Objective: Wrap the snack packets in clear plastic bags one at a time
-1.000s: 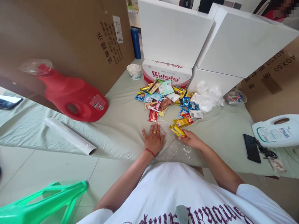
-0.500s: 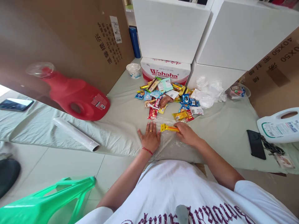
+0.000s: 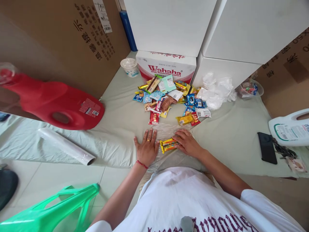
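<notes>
A sheet of clear plastic film (image 3: pixel 166 129) lies flat on the cloth-covered table in front of me. My left hand (image 3: pixel 146 149) rests palm down on the film's left side, fingers spread and holding nothing. Between my hands, a yellow-and-orange snack packet (image 3: pixel 167 145) lies flat on the film. From the right, my right hand (image 3: pixel 187 142) curls over the packet's right end, which its fingers partly hide. Just beyond the film is a heap of wrapped snacks (image 3: pixel 166 104), with a yellow packet (image 3: pixel 184 120) and a red packet (image 3: pixel 195 119) nearest my right hand.
A film roll (image 3: pixel 66 146) and a red jug (image 3: pixel 62 106) are on the left. Behind the snacks stand a Wahaha box (image 3: pixel 166 66), a paper cup (image 3: pixel 129 67) and crumpled plastic bags (image 3: pixel 217 91). A phone (image 3: pixel 266 148) and white jug (image 3: pixel 291 129) are at right.
My right hand has brought the yellow-and-orange packet down and slightly left, laying it on the film. My left hand stays flat on the film. The view has shifted a little.
</notes>
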Motion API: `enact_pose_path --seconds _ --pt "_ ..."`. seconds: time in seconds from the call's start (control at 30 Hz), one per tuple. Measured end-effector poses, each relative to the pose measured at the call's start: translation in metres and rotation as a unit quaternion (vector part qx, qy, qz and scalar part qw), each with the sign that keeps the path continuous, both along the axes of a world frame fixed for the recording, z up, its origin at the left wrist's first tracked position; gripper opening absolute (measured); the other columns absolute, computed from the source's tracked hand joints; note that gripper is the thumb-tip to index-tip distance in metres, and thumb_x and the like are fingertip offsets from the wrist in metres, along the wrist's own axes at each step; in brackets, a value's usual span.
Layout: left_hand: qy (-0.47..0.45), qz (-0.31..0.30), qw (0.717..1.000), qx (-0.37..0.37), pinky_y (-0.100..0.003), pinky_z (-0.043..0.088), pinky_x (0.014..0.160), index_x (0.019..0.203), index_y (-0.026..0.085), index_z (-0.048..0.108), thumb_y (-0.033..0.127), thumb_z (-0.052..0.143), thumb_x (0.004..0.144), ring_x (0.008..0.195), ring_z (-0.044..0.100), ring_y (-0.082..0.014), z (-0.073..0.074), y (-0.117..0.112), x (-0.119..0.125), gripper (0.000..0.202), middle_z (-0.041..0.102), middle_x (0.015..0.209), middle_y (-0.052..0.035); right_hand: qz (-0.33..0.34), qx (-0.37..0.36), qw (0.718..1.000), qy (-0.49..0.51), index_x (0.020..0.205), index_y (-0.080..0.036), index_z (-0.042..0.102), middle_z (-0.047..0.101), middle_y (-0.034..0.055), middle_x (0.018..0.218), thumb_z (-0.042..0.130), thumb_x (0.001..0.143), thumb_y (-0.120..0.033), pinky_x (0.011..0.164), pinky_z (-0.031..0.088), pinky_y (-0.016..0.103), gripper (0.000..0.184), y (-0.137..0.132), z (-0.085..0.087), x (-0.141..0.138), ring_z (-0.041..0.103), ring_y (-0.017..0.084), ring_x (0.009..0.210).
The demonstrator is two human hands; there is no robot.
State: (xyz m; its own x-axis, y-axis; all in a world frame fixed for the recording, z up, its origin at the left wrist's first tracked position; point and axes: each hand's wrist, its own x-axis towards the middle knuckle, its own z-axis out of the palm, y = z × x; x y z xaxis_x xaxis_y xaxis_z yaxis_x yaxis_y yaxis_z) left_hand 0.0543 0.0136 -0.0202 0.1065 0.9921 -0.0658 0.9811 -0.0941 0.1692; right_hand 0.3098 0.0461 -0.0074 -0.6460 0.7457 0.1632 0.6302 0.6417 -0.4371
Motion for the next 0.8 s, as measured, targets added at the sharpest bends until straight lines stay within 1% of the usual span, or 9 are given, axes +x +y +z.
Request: enact_pose_path --seconds 0.07,0.13,0.27,0.4,0.5,0.57,0.63,0.7,0.8 --pt "0.001 -0.004 1.000 0.001 -0.075 -0.001 0.121 0.161 0.024 0.031 0.041 0.023 0.106 0.156 0.027 -0.0309 -0.001 0.000 -0.001 0.058 0.030 0.167 -0.0117 -0.046 0.003 0.999 0.027 0.133 -0.022 0.064 0.062 0.0128 0.134 0.050 0.103 -0.040 0.112 0.041 0.048 0.038 0.011 0.015 0.004 0.050 0.028 0.128" --pt "0.003 -0.001 1.000 0.001 -0.076 -0.001 0.120 0.162 0.025 0.029 0.039 0.025 0.105 0.156 0.027 -0.0316 -0.002 0.001 -0.001 0.059 0.029 0.167 -0.0118 -0.130 0.016 0.991 0.030 0.129 -0.021 0.065 0.066 0.0126 0.126 0.041 0.106 -0.035 0.106 0.045 0.044 0.036 0.040 0.036 0.010 0.054 0.027 0.119" --pt "0.007 0.006 1.000 -0.002 -0.076 0.000 0.120 0.162 0.025 0.028 0.039 0.027 0.105 0.156 0.026 -0.0326 -0.003 0.002 0.000 0.059 0.029 0.167 -0.0123 -0.280 0.094 0.954 -0.047 0.123 -0.017 0.068 0.065 0.0148 0.117 0.036 0.105 -0.031 0.102 0.042 0.044 0.039 0.143 0.067 0.013 0.052 0.031 0.113" --pt "0.006 0.007 1.000 -0.005 -0.074 0.000 0.122 0.162 0.028 0.029 0.040 0.028 0.105 0.156 0.027 -0.0309 -0.002 0.003 -0.001 0.059 0.030 0.167 -0.0106 -0.303 0.106 0.940 -0.113 0.131 -0.013 0.063 0.062 0.0182 0.125 0.047 0.102 -0.036 0.101 0.040 0.048 0.040 0.245 0.072 -0.009 0.044 0.036 0.122" --pt "-0.002 0.011 1.000 -0.010 -0.074 0.000 0.122 0.162 0.028 0.030 0.040 0.028 0.105 0.156 0.028 -0.0306 -0.001 0.002 -0.001 0.058 0.030 0.167 -0.0100 -0.286 0.051 0.942 -0.166 0.122 -0.009 0.067 0.064 0.0210 0.119 0.050 0.101 -0.032 0.101 0.037 0.052 0.035 0.277 0.073 -0.017 0.042 0.038 0.123" --pt "-0.011 0.017 1.000 -0.011 -0.073 0.000 0.123 0.162 0.027 0.029 0.041 0.027 0.105 0.156 0.027 -0.0302 0.000 0.002 0.000 0.059 0.030 0.167 -0.0099 -0.295 0.047 0.939 -0.172 0.117 -0.007 0.069 0.064 0.0218 0.115 0.048 0.101 -0.029 0.101 0.036 0.054 0.034 0.269 0.076 -0.009 0.043 0.039 0.122" --pt "-0.022 0.023 0.999 -0.009 -0.072 -0.002 0.123 0.163 0.025 0.026 0.042 0.026 0.105 0.157 0.026 -0.0296 -0.001 0.002 0.000 0.060 0.028 0.167 -0.0103 -0.307 0.067 0.938 -0.148 0.117 -0.008 0.069 0.065 0.0212 0.114 0.049 0.101 -0.032 0.101 0.036 0.055 0.035 0.238 0.082 0.009 0.044 0.039 0.121" --pt "-0.032 0.024 0.999 -0.007 -0.071 -0.005 0.123 0.163 0.023 0.024 0.043 0.024 0.106 0.157 0.026 -0.0290 -0.003 0.002 0.000 0.061 0.027 0.168 -0.0108 -0.291 0.085 0.948 -0.093 0.124 -0.014 0.068 0.065 0.0180 0.118 0.050 0.100 -0.038 0.102 0.037 0.053 0.038 0.191 0.086 0.026 0.049 0.036 0.117" --pt "-0.038 0.024 0.999 -0.004 -0.071 -0.006 0.123 0.163 0.022 0.023 0.041 0.022 0.106 0.157 0.025 -0.0289 -0.004 0.002 0.001 0.061 0.027 0.168 -0.0109 -0.184 0.026 0.982 -0.015 0.130 -0.023 0.066 0.068 0.0114 0.115 0.048 0.101 -0.044 0.099 0.043 0.048 0.040 0.111 0.077 0.033 0.055 0.031 0.109"
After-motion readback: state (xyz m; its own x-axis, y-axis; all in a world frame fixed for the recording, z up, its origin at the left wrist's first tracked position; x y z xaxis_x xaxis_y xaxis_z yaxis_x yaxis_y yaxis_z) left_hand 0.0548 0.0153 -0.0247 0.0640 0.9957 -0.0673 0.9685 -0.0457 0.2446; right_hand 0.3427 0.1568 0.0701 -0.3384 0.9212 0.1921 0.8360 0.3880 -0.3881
